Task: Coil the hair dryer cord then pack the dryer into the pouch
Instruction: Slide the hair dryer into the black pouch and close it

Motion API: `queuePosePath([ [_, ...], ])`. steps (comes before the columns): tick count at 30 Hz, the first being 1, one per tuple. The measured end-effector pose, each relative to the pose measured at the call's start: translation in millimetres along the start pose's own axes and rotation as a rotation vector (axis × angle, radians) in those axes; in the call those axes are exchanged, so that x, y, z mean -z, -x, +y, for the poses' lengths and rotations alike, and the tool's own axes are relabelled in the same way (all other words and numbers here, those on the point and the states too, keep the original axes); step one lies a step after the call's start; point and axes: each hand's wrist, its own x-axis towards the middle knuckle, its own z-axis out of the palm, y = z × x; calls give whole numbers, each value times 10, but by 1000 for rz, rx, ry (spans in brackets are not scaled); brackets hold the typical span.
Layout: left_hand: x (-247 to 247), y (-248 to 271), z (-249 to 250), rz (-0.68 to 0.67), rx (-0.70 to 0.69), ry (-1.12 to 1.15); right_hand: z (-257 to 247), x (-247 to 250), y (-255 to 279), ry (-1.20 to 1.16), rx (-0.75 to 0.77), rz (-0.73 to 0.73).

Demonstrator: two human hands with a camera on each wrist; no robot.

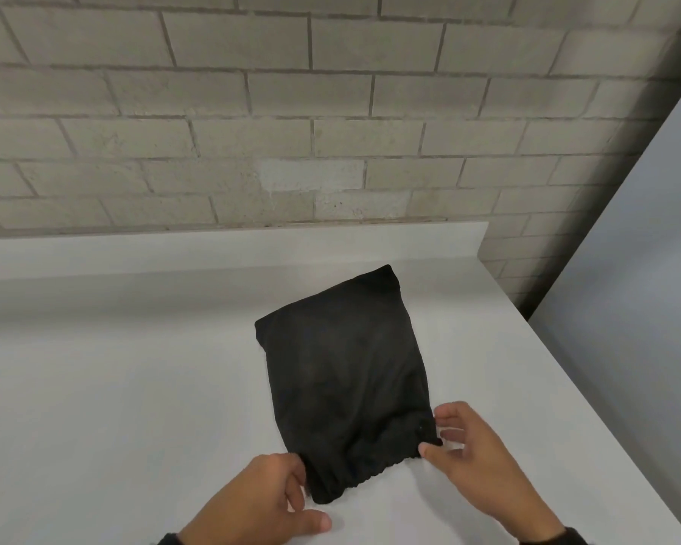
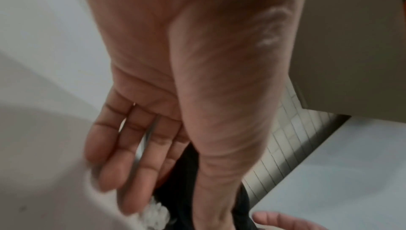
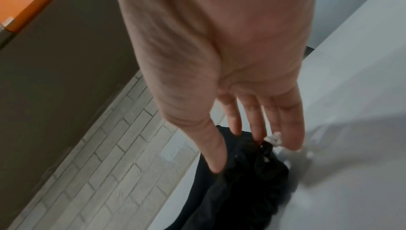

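Observation:
A black fabric pouch lies bulging on the white counter, its gathered mouth toward me. No dryer or cord shows outside it. My left hand rests at the mouth's left corner with fingers straight, seen in the left wrist view as my left hand beside the pouch. My right hand touches the mouth's right corner with spread fingers. In the right wrist view my right hand has its fingertips on the pouch. A small white bit by those fingertips is unclear.
A pale brick wall rises behind the counter's raised back lip. The counter's right edge runs diagonally close to my right hand, with a grey panel beyond it. Bare counter stretches to the left of the pouch.

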Motion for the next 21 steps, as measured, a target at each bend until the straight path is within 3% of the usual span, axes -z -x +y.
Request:
queuePosePath([
  [2,-13,-35,59,44,4,-54,22,-33,-19,45,11,-72],
  [4,-41,-68,73,110,-14,-40,41,-66,-30,66,17,-49],
  [9,-177,-153,-21,292,-161,-33,20,-168,-39,-119,9,-51],
  [13,-194,-195,-127,384,-244,252,-46,-211,-6,-302,32,-84],
  [17,-131,-198,-255,402,-180,636,-112,-162,12,-517,11,-113],
  [21,-80,-161,-259,276,-78,986,-168,-168,30,-664,6,-135],
])
